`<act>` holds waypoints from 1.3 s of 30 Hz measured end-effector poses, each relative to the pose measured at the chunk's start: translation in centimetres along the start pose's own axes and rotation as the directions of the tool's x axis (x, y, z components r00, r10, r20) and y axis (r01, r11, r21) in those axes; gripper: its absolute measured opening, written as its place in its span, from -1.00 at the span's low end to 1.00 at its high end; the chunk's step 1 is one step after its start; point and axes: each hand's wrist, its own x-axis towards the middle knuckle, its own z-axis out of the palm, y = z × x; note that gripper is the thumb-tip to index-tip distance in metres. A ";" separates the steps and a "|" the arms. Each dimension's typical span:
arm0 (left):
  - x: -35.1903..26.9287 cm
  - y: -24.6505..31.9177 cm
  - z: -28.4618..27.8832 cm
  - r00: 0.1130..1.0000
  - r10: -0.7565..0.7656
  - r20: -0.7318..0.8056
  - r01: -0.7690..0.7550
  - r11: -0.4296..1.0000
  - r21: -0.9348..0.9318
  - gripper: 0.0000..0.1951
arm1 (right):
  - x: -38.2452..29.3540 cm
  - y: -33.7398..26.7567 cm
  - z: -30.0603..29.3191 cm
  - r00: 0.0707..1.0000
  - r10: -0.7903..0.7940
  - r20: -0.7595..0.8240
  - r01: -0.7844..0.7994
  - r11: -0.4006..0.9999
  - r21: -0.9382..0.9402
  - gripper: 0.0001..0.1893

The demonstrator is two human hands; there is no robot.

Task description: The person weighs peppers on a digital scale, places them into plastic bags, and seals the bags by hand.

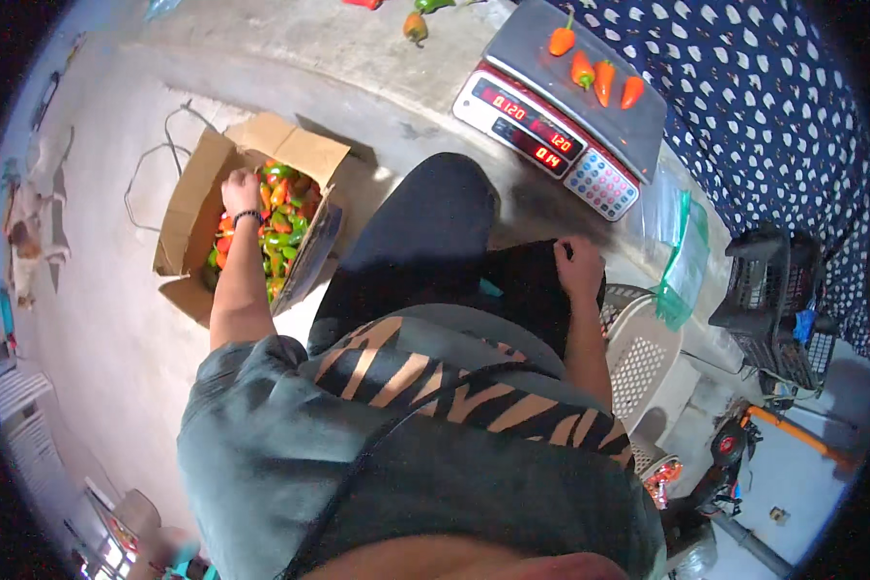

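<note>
My left hand (241, 192) reaches into a cardboard box (290, 138) with raised flaps. The box holds many red, orange and green peppers (283, 217). My fingers are bent downwards among them, and whether they grip one is hidden. A dark bracelet circles that wrist. My right hand (578, 264) rests on my dark-trousered leg, loosely curled, with a gap between thumb and finger and nothing visible in it. Ahead of it, a digital scale (482, 101) with lit red digits stands on a concrete ledge. Several orange peppers (603, 83) lie on its grey platform (536, 54).
Loose peppers (415, 27) lie on the ledge (333, 51). Clear plastic bags (685, 254) with green edges hang by the scale, near a beige perforated basket (634, 362) and black crates (761, 290). A wire (134, 192) lies beyond the box. An animal (25, 235) is far left.
</note>
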 end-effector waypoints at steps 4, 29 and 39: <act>-5.4 -7.7 1.7 0.930 -0.305 0.205 0.242 0.928 0.283 -0.66 | -0.4 0.4 0.5 0.991 -0.100 -0.084 0.105 0.993 0.054 -0.86; -8.3 -13.9 4.8 0.868 -0.284 0.407 0.291 0.956 0.046 -0.66 | 26.3 4.0 -8.1 0.945 0.224 -0.237 -0.195 0.971 0.140 -0.41; -10.1 -13.8 0.9 0.794 -0.417 0.442 0.205 0.868 0.452 -0.56 | 29.9 1.4 -6.4 0.976 0.154 -0.153 -0.147 0.988 0.055 -0.32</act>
